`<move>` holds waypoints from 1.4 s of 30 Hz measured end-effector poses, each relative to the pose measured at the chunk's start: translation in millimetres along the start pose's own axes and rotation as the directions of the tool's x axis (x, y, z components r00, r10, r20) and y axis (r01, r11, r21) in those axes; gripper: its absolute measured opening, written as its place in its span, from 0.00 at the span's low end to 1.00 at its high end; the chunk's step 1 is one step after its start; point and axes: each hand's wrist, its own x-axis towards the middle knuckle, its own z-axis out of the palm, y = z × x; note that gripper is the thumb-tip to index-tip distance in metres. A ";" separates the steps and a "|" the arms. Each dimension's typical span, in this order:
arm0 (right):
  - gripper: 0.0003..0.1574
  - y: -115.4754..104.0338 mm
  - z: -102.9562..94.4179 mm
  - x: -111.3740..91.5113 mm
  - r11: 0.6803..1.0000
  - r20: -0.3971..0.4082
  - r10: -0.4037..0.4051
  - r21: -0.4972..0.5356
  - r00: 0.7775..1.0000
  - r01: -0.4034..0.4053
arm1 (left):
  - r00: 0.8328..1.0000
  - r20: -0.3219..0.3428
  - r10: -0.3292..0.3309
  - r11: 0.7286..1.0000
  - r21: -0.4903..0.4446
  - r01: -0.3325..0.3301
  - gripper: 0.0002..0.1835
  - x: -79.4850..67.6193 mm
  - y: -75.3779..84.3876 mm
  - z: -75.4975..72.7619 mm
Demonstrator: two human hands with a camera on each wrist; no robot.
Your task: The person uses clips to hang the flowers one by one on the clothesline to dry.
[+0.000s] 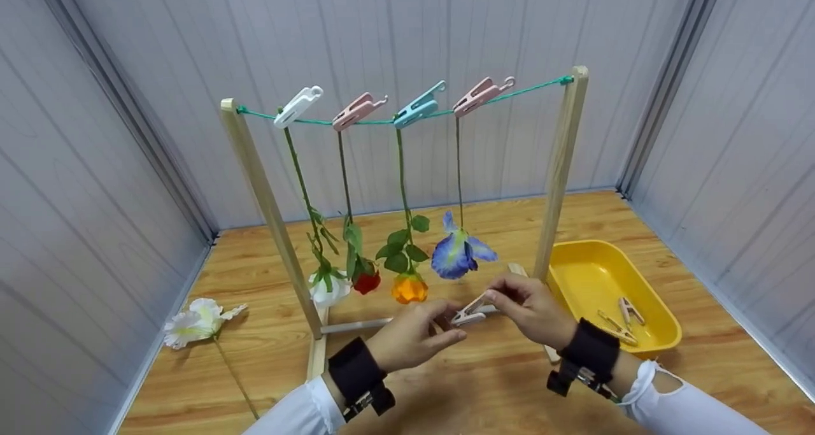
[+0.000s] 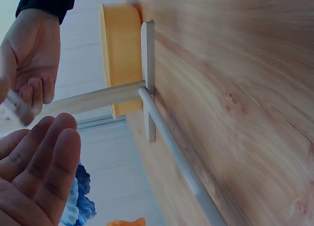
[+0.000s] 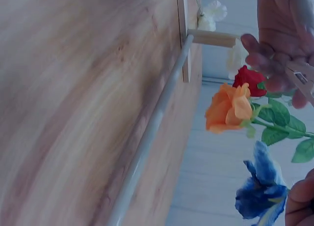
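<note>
A pale pinkish clothespin point(image 1: 470, 314) is between the two hands, below the hanging flowers. My right hand point(image 1: 531, 307) pinches one handle of it between thumb and fingers. At its other end are the fingers of my left hand point(image 1: 414, 336), with the thumb held apart from it; contact there is unclear. The right wrist view shows the clothespin point(image 3: 301, 79) in front of the left hand's loosely bent fingers. Nearest above hangs a blue-purple iris point(image 1: 460, 253), its stem held by a pink clothespin point(image 1: 477, 97) on a green cord point(image 1: 528, 91).
On the same cord hang an orange rose point(image 1: 409, 288), a red rose point(image 1: 367, 283) and a white flower point(image 1: 330, 288), each under a clothespin. The wooden frame's posts point(image 1: 563, 167) stand either side. A yellow tray point(image 1: 589, 256) at right holds clothespins point(image 1: 630, 314). A white flower point(image 1: 200, 323) lies left.
</note>
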 end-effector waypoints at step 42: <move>0.19 -6.8 16.8 -1.0 0.711 0.460 -0.056 -0.604 0.886 0.359 | 0.974 0.027 0.225 0.755 0.628 -0.192 0.05 -11.8 -9.0 13.8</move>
